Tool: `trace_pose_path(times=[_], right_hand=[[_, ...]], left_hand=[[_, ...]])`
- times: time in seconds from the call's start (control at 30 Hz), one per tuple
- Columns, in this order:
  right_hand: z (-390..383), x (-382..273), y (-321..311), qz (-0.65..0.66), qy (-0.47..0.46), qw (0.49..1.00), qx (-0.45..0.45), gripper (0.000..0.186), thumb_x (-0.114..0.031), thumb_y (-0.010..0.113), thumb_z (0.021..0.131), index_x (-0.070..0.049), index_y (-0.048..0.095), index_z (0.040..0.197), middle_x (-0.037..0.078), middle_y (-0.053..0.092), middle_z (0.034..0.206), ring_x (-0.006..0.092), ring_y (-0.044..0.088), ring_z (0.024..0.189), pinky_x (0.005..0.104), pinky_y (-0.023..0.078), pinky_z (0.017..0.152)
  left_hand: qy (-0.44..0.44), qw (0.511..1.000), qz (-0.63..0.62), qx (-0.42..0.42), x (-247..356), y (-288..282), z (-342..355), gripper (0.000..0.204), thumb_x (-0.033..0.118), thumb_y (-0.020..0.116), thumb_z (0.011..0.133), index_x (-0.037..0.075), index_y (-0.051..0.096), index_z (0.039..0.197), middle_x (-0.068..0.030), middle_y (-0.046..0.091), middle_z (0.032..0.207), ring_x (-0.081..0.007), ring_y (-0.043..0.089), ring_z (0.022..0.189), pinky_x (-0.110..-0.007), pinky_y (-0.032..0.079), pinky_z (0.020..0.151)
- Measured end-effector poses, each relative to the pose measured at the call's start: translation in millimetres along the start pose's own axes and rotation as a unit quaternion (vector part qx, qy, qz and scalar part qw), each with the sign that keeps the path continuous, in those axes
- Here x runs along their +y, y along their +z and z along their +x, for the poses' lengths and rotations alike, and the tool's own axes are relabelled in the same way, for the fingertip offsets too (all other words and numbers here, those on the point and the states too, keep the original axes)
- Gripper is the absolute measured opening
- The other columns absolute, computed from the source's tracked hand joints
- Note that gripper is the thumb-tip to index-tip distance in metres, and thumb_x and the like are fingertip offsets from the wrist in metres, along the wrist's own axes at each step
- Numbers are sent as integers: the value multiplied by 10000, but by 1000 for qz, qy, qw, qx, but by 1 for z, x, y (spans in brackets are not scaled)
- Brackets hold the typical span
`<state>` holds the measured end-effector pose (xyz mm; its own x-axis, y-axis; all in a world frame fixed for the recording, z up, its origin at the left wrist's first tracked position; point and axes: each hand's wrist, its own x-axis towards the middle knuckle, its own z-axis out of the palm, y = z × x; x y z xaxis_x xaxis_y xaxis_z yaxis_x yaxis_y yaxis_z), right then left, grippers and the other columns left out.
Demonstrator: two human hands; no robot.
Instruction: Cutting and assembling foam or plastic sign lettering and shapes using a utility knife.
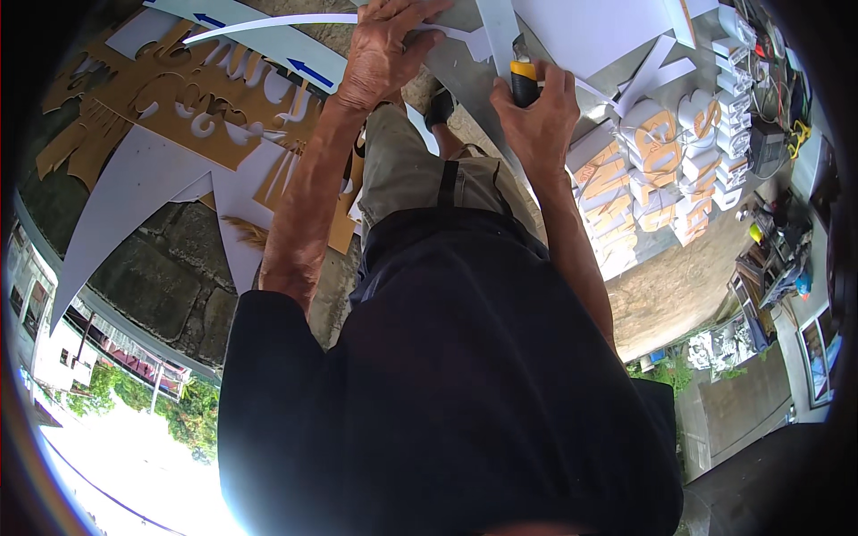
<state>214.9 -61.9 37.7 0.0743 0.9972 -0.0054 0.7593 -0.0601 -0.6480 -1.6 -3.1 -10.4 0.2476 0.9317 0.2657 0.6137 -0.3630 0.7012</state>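
My right hand (543, 112) grips a utility knife (524, 80) with a yellow and black handle, its blade end pointing away from me. At the top, my left hand (386, 52) is closed around a thin white strip (268, 24). The strip curves out to the left, and a white piece shows on the other side of the hand as well. Some of the left fingertips are cut off by the picture's upper edge. Between the hands, a pale flat bar (498, 31) lies across the grey tabletop (469, 76).
White and tan block letters (657, 134) crowd the table's right side, near a large white sheet (594, 31) and white offcuts (651, 76). Left lie brown cut-out sheets (210, 107), a board with blue arrows (255, 45) and a pointed white sheet (134, 196). Cables and tools sit far right.
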Motion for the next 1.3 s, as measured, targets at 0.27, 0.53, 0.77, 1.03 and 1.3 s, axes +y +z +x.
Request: trace_pose_path(times=[0.27, 0.53, 0.77, 1.03, 1.3], right_hand=[[-1, -6, -18, 82, 80, 993, 11, 473, -203, 832, 728, 58, 622, 1061, 191, 648, 958, 326, 678, 774, 401, 558, 695], [-6, -32, -45, 203, 153, 967, -16, 490, -222, 832, 765, 56, 614, 1104, 149, 690, 936, 225, 696, 817, 342, 560, 715], [1, -35, -64, 226, 160, 961, 2, 524, -267, 852, 782, 27, 622, 1149, 66, 687, 877, 103, 634, 732, 252, 519, 680], [16, -57, -80, 274, 99, 956, -15, 329, -173, 776, 868, 7, 634, 1105, -51, 520, 584, 18, 448, 479, 188, 342, 460], [27, -69, -96, 319, 143, 936, -46, 380, -204, 819, 834, -3, 631, 1095, -86, 461, 586, -15, 406, 503, 169, 294, 480]], left_hand=[[55, 993, 99, -14, 9, -4, 2, 350, 87, 756, 768, 146, 713, 1110, -36, 649, 948, -270, 595, 939, -415, 486, 846], [-78, 996, -17, 37, 29, -38, -11, 242, 38, 773, 795, 41, 706, 1027, -98, 658, 930, -280, 674, 756, -378, 558, 687], [-332, 913, -148, 184, 66, -73, 18, 181, 110, 770, 848, 1, 742, 990, -48, 734, 843, -117, 666, 755, -267, 546, 740], [-150, 878, -197, 409, 38, -182, 94, 78, 77, 660, 943, 33, 716, 912, -2, 635, 746, -103, 551, 627, -260, 448, 592], [-341, 797, -293, 403, -21, -141, 72, 175, 23, 704, 883, -69, 715, 1032, -145, 704, 955, -214, 677, 816, -332, 577, 766]])
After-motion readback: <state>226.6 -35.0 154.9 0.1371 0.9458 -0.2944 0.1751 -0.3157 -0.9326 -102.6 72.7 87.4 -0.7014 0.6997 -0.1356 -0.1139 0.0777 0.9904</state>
